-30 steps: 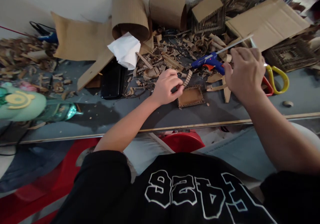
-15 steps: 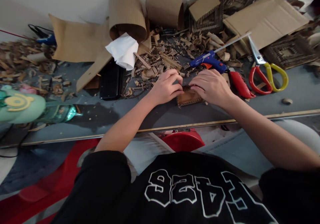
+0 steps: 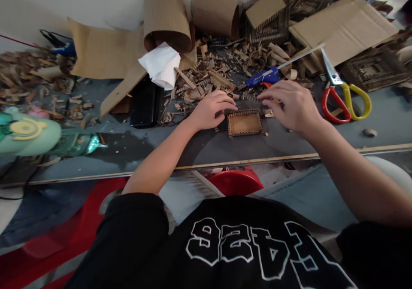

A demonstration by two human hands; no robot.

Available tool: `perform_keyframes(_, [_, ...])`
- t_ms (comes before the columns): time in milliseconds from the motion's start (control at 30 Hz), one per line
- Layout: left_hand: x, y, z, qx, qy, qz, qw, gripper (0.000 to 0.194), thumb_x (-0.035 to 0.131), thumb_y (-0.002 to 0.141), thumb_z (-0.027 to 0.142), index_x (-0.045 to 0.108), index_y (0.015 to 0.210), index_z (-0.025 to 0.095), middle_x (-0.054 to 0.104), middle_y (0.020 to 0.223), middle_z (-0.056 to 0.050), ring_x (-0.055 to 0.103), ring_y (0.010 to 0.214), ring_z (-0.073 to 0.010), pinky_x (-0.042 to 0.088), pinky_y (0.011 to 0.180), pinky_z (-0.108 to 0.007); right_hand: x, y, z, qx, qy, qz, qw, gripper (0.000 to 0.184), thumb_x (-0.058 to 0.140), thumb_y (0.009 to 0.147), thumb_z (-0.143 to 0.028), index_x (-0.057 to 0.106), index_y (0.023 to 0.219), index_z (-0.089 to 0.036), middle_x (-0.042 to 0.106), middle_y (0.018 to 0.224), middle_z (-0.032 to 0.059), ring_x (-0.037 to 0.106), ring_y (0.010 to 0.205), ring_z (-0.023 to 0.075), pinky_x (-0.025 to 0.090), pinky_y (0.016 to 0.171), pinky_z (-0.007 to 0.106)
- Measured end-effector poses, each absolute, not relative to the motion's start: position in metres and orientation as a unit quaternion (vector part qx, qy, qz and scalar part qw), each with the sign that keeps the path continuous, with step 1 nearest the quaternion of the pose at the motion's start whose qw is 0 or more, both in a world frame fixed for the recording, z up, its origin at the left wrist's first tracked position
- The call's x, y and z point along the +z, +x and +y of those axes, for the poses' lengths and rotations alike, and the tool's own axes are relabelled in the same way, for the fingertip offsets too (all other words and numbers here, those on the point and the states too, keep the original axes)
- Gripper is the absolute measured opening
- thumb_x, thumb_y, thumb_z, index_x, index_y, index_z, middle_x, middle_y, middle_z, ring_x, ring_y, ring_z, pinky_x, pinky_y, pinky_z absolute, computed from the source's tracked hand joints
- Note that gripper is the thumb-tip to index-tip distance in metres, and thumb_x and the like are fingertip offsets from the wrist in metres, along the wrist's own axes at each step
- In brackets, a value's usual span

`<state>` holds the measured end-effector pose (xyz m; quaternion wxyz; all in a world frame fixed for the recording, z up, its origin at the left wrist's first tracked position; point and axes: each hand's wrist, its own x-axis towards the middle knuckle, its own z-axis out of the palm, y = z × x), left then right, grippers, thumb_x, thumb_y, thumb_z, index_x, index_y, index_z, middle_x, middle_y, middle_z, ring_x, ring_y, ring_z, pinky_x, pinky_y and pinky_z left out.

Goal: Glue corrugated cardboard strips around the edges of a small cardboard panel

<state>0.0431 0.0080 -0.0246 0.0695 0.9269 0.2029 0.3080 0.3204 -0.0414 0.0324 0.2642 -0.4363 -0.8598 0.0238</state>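
A small rectangular cardboard tray point(image 3: 245, 133) with a corrugated, braided-looking rim lies flat near the table's front. My left hand point(image 3: 212, 111) rests at its upper left corner, fingers loosely bent and thumb apart, holding nothing visible. Off the tray's upper right, my right hand point(image 3: 294, 104) has its thumb and index fingertips close together at the end of a dark corrugated cardboard strip point(image 3: 250, 97). Its other fingers are curled. Behind that hand lies a blue glue gun point(image 3: 263, 77) with a glue stick in it, partly covered.
Scissors point(image 3: 336, 80) with red and yellow handles lie right. Cardboard scraps point(image 3: 219, 74) are heaped behind my hands, near cardboard tubes point(image 3: 167, 18). A white tissue point(image 3: 161, 65) and black phone point(image 3: 143, 104) lie left, beyond them a green bottle point(image 3: 74, 143).
My right hand has moved right, off the tray, and now covers the red-handled tool. My left hand has eased back slightly. The tray's inside and rim are now uncovered.
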Motion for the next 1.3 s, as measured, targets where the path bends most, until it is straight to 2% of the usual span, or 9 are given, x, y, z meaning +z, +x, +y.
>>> perform_keyframes(167, [-0.026, 0.044, 0.006, 0.312, 0.921, 0.22, 0.082, 0.04, 0.052, 0.082, 0.008, 0.072, 0.114, 0.021, 0.074, 0.107, -0.006, 0.064, 0.104, -0.0213, 0.055, 0.095, -0.042, 0.028, 0.309, -0.049, 0.037, -0.382, -0.9, 0.206, 0.026, 0.05, 0.098, -0.027, 0.076, 0.099, -0.021, 0.074, 0.102, 0.0054, 0.067, 0.096, 0.0233, 0.052, 0.083, 0.036])
perform_keyframes(300, [-0.024, 0.043, 0.005, 0.316, 0.924, 0.193, 0.098, 0.035, 0.061, 0.077, 0.015, 0.074, 0.109, 0.02, 0.074, 0.101, -0.006, 0.065, 0.098, -0.0216, 0.056, 0.091, -0.04, 0.022, 0.297, -0.061, 0.031, -0.418, -0.89, 0.181, 0.02, 0.056, 0.094, -0.026, 0.075, 0.097, -0.022, 0.076, 0.094, 0.0042, 0.068, 0.09, 0.0228, 0.05, 0.072, 0.032])
perform_keyframes(433, [-0.021, 0.043, 0.003, 0.328, 0.922, 0.17, 0.114, 0.027, 0.068, 0.076, 0.024, 0.074, 0.102, 0.017, 0.074, 0.092, -0.006, 0.066, 0.091, -0.0202, 0.056, 0.088, -0.038, 0.017, 0.284, -0.072, 0.051, -0.457, -0.871, 0.172, 0.02, 0.06, 0.091, -0.025, 0.076, 0.104, -0.023, 0.075, 0.091, 0.0046, 0.068, 0.086, 0.022, 0.047, 0.066, 0.03])
perform_keyframes(667, [-0.017, 0.048, -0.006, 0.309, 0.927, 0.2, 0.07, 0.022, 0.073, 0.079, 0.036, 0.07, 0.089, 0.017, 0.065, 0.066, 0.0, 0.062, 0.076, -0.0179, 0.051, 0.07, -0.03, 0.017, 0.282, -0.072, 0.056, -0.475, -0.865, 0.153, 0.022, 0.056, 0.089, -0.021, 0.077, 0.095, -0.02, 0.075, 0.092, 0.006, 0.067, 0.089, 0.0233, 0.049, 0.072, 0.033])
perform_keyframes(900, [-0.02, 0.057, -0.016, 0.294, 0.927, 0.233, -0.009, 0.042, 0.065, 0.087, 0.057, 0.062, 0.072, 0.018, 0.058, 0.062, -0.001, 0.061, 0.072, -0.018, 0.044, 0.063, -0.03, 0.037, 0.296, -0.063, 0.013, -0.414, -0.882, 0.225, 0.025, 0.05, 0.093, -0.023, 0.075, 0.095, -0.018, 0.074, 0.1, 0.0085, 0.065, 0.099, 0.0251, 0.052, 0.086, 0.037])
perform_keyframes(1000, [-0.02, 0.058, -0.017, 0.297, 0.929, 0.22, -0.004, 0.042, 0.065, 0.087, 0.059, 0.064, 0.076, 0.018, 0.057, 0.059, 0.0, 0.061, 0.072, -0.0186, 0.044, 0.065, -0.031, 0.042, 0.304, -0.06, 0.008, -0.415, -0.888, 0.197, 0.025, 0.05, 0.095, -0.023, 0.074, 0.096, -0.02, 0.074, 0.105, 0.0086, 0.066, 0.103, 0.0259, 0.051, 0.089, 0.039])
perform_keyframes(1133, [-0.02, 0.057, -0.016, 0.334, 0.918, 0.213, 0.014, 0.049, 0.067, 0.082, 0.067, 0.065, 0.076, 0.019, 0.059, 0.06, -0.001, 0.059, 0.072, -0.0184, 0.045, 0.066, -0.032, 0.039, 0.31, -0.058, 0.018, -0.42, -0.901, 0.107, 0.026, 0.049, 0.097, -0.024, 0.074, 0.102, -0.019, 0.075, 0.101, 0.0079, 0.069, 0.096, 0.026, 0.05, 0.08, 0.037])
perform_keyframes(1300, [-0.018, 0.058, -0.017, 0.336, 0.913, 0.224, 0.059, 0.047, 0.064, 0.087, 0.063, 0.07, 0.104, 0.02, 0.069, 0.078, -0.004, 0.062, 0.083, -0.0202, 0.05, 0.081, -0.037, 0.038, 0.311, -0.056, 0.071, -0.406, -0.909, 0.06, 0.024, 0.053, 0.097, -0.027, 0.075, 0.105, -0.022, 0.075, 0.101, 0.0049, 0.069, 0.096, 0.0244, 0.049, 0.075, 0.033])
